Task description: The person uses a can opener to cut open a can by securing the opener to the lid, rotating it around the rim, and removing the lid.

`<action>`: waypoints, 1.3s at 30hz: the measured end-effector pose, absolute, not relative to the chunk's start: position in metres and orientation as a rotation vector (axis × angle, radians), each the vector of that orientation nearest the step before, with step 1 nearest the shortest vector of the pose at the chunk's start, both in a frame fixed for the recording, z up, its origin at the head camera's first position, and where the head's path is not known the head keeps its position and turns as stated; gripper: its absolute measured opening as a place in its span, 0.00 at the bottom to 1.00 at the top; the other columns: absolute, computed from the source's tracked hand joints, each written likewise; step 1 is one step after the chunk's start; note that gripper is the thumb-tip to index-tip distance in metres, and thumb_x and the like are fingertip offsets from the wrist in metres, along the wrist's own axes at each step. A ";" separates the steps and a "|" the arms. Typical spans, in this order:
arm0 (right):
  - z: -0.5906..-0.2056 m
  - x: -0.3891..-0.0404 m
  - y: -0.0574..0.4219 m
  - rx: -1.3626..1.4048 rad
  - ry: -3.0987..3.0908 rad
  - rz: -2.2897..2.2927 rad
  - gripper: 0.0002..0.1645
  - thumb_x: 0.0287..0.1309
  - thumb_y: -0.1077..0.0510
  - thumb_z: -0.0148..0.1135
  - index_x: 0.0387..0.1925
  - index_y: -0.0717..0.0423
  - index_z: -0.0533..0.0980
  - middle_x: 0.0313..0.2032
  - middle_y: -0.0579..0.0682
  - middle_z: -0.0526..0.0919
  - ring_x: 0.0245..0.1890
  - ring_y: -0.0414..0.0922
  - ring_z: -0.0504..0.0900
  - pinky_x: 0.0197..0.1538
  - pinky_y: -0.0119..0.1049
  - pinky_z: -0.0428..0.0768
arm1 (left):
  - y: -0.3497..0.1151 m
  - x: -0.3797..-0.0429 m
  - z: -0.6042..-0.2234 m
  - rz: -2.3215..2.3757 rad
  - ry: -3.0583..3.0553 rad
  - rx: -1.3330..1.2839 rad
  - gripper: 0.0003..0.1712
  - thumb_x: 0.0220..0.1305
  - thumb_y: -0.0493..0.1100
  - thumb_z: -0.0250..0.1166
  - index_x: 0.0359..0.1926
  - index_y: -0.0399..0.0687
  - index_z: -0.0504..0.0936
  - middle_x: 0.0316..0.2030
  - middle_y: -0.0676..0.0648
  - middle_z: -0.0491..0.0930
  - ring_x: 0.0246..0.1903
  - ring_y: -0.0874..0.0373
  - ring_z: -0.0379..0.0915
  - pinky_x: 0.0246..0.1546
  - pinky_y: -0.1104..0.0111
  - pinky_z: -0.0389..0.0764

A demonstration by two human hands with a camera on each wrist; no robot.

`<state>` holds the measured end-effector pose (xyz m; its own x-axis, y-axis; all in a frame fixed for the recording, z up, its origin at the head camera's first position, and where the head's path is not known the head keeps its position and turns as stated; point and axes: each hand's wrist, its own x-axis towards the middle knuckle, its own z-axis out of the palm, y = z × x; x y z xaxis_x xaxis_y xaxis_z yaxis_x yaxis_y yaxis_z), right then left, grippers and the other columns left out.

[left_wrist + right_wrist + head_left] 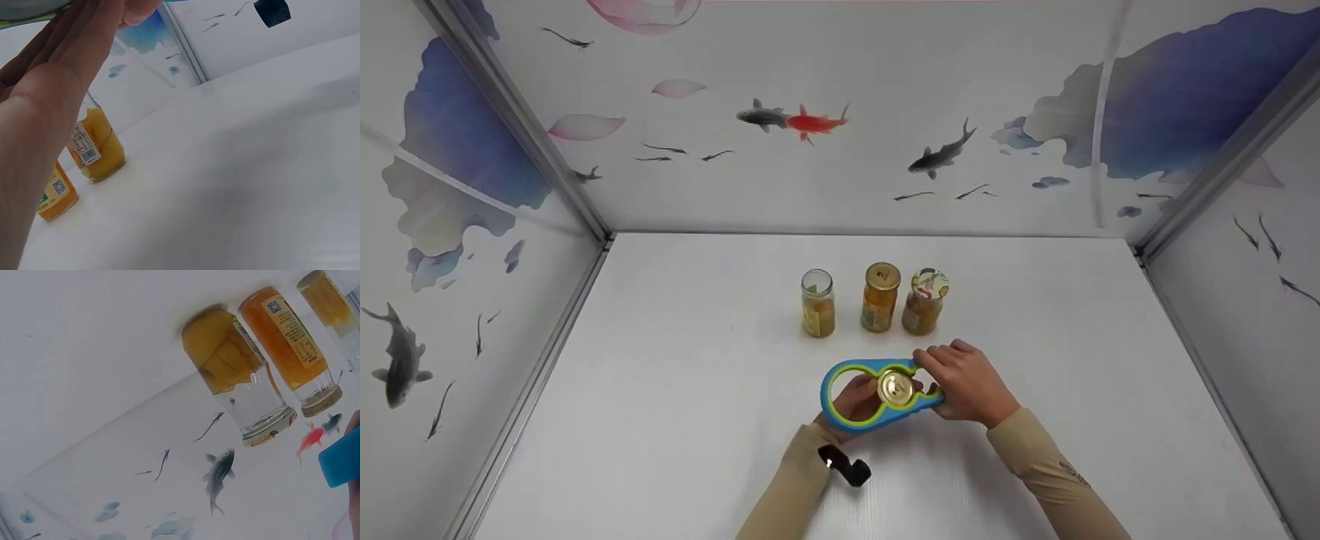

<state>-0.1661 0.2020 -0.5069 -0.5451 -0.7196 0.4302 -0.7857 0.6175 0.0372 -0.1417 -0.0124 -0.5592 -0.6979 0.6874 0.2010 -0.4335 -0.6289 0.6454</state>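
Beyond the left hand's side, an open jar (819,315) stands upright with no lid on it, so it is best given room. Nearer, the left hand (858,399) reaches under the large ring of the blue-and-green opener (891,415), and it seems to pinch the gold lid (896,388) from below; whether anything sits beneath that lid is hidden. The lid lies within the opener's smaller ring, between the hands and above the counter (675,367). A good hold would keep it square there, its edge meeting the green lining evenly. Beyond the lid stand a gold-capped jar (879,307) and, just beside it, a patterned-lid jar (922,313), both closed. Furthest right, the right hand (971,384) grasps the opener's handle end; firm, level pressure should serve better than a jerk, with the left steadying against it.
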 end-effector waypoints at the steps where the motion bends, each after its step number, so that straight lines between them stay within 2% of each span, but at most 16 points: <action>1: -0.507 -0.166 0.202 1.196 -2.442 0.223 0.35 0.24 0.48 0.71 0.41 0.52 0.71 0.31 0.46 0.79 0.29 0.42 0.77 0.34 0.39 0.75 | -0.013 -0.142 -0.560 2.307 0.740 0.603 0.21 0.70 0.40 0.36 0.52 0.47 0.74 0.48 0.48 0.74 0.48 0.59 0.68 0.50 0.67 0.67; 7: -0.509 -0.165 0.201 1.189 -2.449 0.225 0.37 0.23 0.49 0.71 0.43 0.52 0.71 0.33 0.46 0.77 0.32 0.43 0.76 0.38 0.41 0.74 | -0.012 -0.141 -0.564 2.339 0.685 0.598 0.21 0.69 0.36 0.37 0.54 0.45 0.73 0.49 0.46 0.74 0.49 0.57 0.67 0.50 0.66 0.67; 12: -0.510 -0.165 0.202 1.189 -2.433 0.194 0.37 0.21 0.50 0.70 0.43 0.52 0.70 0.33 0.46 0.77 0.33 0.42 0.75 0.38 0.41 0.73 | -0.011 -0.140 -0.564 2.347 0.740 0.626 0.25 0.68 0.33 0.32 0.55 0.47 0.72 0.50 0.46 0.73 0.50 0.56 0.66 0.52 0.65 0.66; 17: -0.511 -0.165 0.203 1.193 -2.434 0.221 0.38 0.22 0.48 0.72 0.44 0.53 0.70 0.34 0.46 0.77 0.34 0.43 0.75 0.40 0.42 0.73 | -0.013 -0.140 -0.564 2.326 0.749 0.585 0.23 0.68 0.33 0.34 0.54 0.45 0.72 0.49 0.45 0.73 0.49 0.56 0.67 0.51 0.65 0.67; 22: -0.512 -0.165 0.206 1.194 -2.438 0.258 0.39 0.22 0.47 0.73 0.44 0.53 0.70 0.35 0.46 0.77 0.34 0.43 0.75 0.39 0.42 0.73 | -0.015 -0.143 -0.567 2.286 0.727 0.528 0.19 0.68 0.37 0.43 0.57 0.43 0.67 0.52 0.41 0.72 0.54 0.50 0.64 0.54 0.61 0.63; 27: -0.514 -0.165 0.213 1.164 -2.442 0.300 0.40 0.23 0.44 0.73 0.44 0.54 0.70 0.35 0.47 0.77 0.34 0.43 0.74 0.38 0.42 0.73 | -0.015 -0.149 -0.577 2.266 0.766 0.518 0.31 0.58 0.45 0.61 0.61 0.42 0.64 0.54 0.38 0.69 0.56 0.44 0.61 0.57 0.55 0.59; 31: -0.515 -0.165 0.220 1.126 -2.448 0.348 0.41 0.24 0.45 0.73 0.45 0.55 0.70 0.34 0.47 0.77 0.33 0.43 0.75 0.38 0.42 0.72 | -0.015 -0.152 -0.583 2.283 0.830 0.524 0.34 0.54 0.49 0.64 0.60 0.47 0.66 0.55 0.38 0.68 0.57 0.43 0.60 0.57 0.54 0.59; 34: -0.515 -0.164 0.225 1.088 -2.461 0.376 0.41 0.24 0.45 0.73 0.46 0.55 0.69 0.34 0.48 0.77 0.32 0.44 0.76 0.37 0.41 0.72 | -0.017 -0.152 -0.585 2.301 0.861 0.518 0.29 0.56 0.47 0.63 0.59 0.49 0.68 0.54 0.38 0.68 0.56 0.43 0.61 0.56 0.54 0.60; 37: -0.516 -0.162 0.231 1.045 -2.473 0.396 0.42 0.24 0.45 0.74 0.46 0.55 0.69 0.35 0.49 0.77 0.33 0.45 0.76 0.36 0.42 0.72 | -0.019 -0.151 -0.584 2.309 0.837 0.521 0.25 0.58 0.38 0.60 0.57 0.46 0.68 0.54 0.38 0.68 0.56 0.44 0.62 0.56 0.54 0.60; 39: -0.517 -0.160 0.235 1.018 -2.480 0.409 0.42 0.23 0.46 0.74 0.46 0.56 0.70 0.36 0.49 0.77 0.34 0.46 0.76 0.36 0.43 0.72 | -0.021 -0.150 -0.582 2.302 0.836 0.549 0.25 0.57 0.32 0.58 0.57 0.44 0.67 0.54 0.39 0.68 0.55 0.44 0.62 0.56 0.55 0.59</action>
<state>-0.1599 0.2352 -0.5173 -0.6401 -0.5927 0.4888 -0.7182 0.6876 -0.1069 -0.1503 -0.0206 -0.5821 -0.7206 0.6732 0.1662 -0.4099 -0.6069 0.6810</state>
